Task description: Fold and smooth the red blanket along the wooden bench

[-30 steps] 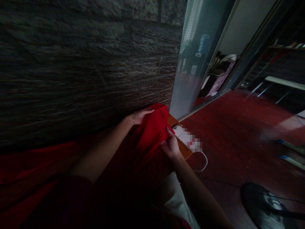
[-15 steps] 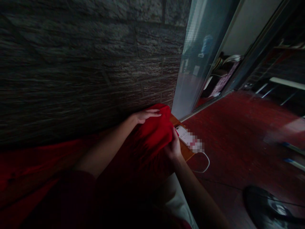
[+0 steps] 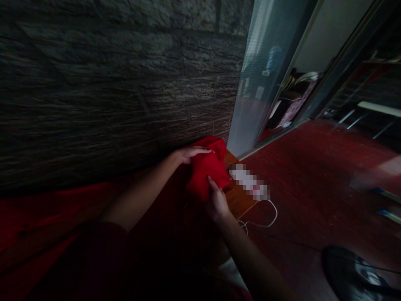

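Note:
A bunched red cloth (image 3: 205,173) lies at one end of a wooden bench (image 3: 242,202), close to the wall. My left hand (image 3: 194,153) rests on top of the cloth with its fingers stretched out flat. At the cloth's near right edge, my right hand (image 3: 218,202) grips the fabric, thumb on top and the other fingers mostly hidden beneath. The lower part of the cloth fades into deep shadow.
A phone (image 3: 246,179), partly blurred out, lies right of the cloth with a white cable (image 3: 273,217) trailing off it. A dark stone-block wall (image 3: 125,83) rises along the left. A round black base (image 3: 347,267) stands on the red floor (image 3: 300,175).
My right hand has moved left and toward me, away from the phone, drawing the cloth's right edge with it. More bench top shows. My left hand stays almost in place.

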The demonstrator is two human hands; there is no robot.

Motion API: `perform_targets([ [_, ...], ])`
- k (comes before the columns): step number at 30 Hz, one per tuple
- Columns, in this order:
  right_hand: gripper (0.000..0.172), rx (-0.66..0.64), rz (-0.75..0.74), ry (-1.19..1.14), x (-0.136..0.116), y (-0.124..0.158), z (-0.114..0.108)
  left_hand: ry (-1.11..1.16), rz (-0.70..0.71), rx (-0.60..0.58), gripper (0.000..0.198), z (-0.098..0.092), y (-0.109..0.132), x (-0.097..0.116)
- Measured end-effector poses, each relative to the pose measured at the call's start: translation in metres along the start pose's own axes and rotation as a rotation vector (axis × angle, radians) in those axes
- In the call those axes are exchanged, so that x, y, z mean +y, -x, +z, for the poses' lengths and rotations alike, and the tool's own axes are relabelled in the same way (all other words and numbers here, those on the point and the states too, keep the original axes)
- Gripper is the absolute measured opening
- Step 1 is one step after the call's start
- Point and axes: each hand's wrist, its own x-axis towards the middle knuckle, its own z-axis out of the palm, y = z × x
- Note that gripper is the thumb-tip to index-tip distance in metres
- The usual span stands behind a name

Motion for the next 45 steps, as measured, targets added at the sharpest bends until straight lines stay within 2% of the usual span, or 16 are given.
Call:
perform_targets([
  [2,0.043,0.010,-0.029,-0.013,0.004,0.005,0.003,-0.065,-0.040,-0.012,0.025,0.000,0.001,0.002],
  [5,0.048,0.018,-0.041,-0.016,0.009,0.011,0.008,-0.084,-0.002,-0.052,0.029,0.001,0.004,0.006],
  [8,0.046,0.086,0.054,0.083,0.020,0.014,0.009,-0.064,0.021,-0.091,0.041,0.003,0.003,0.010],
  [11,0.035,0.161,0.175,0.222,0.036,0.019,0.009,-0.099,0.023,-0.072,0.044,0.000,-0.003,0.014],
  [13,0.031,0.121,0.219,0.282,0.045,0.025,0.009,-0.147,0.033,-0.068,0.047,-0.004,-0.008,0.016],
  [16,0.033,-0.010,0.247,0.291,0.050,0.036,0.012,-0.280,0.023,-0.074,0.055,-0.011,-0.015,0.018],
  [19,0.032,-0.081,0.260,0.261,0.051,0.039,0.010,-0.525,0.067,-0.008,0.056,-0.015,-0.023,0.013],
  [21,0.029,-0.057,0.292,0.282,0.053,0.036,0.003,-0.684,0.162,0.068,0.053,-0.016,-0.027,0.004],
  [23,0.028,-0.018,0.347,0.334,0.052,0.033,-0.009,-0.763,0.249,0.134,0.050,-0.016,-0.029,-0.005],
  [25,0.029,-0.022,0.376,0.359,0.045,0.033,-0.022,-0.751,0.269,0.181,0.050,-0.019,-0.025,-0.015],
  [30,0.045,-0.096,0.297,0.360,-0.008,0.039,-0.052,-0.454,0.177,0.164,0.074,-0.031,0.003,-0.027],
  [34,0.040,0.030,0.137,0.284,-0.044,0.024,-0.062,-0.361,0.174,0.183,0.080,-0.038,0.017,-0.033],
  [37,0.033,0.150,0.114,0.242,-0.046,0.003,-0.059,-0.382,0.204,0.253,0.076,-0.039,0.016,-0.039],
  [40,0.030,0.208,0.054,0.275,-0.041,-0.016,-0.058,-0.444,0.227,0.312,0.067,-0.037,0.016,-0.044],
  [42,0.035,0.232,-0.032,0.308,-0.039,-0.022,-0.061,-0.485,0.203,0.307,0.063,-0.038,0.022,-0.046],
  [45,0.041,0.284,-0.159,0.343,-0.041,-0.023,-0.066,-0.513,0.109,0.240,0.058,-0.042,0.040,-0.050],
])
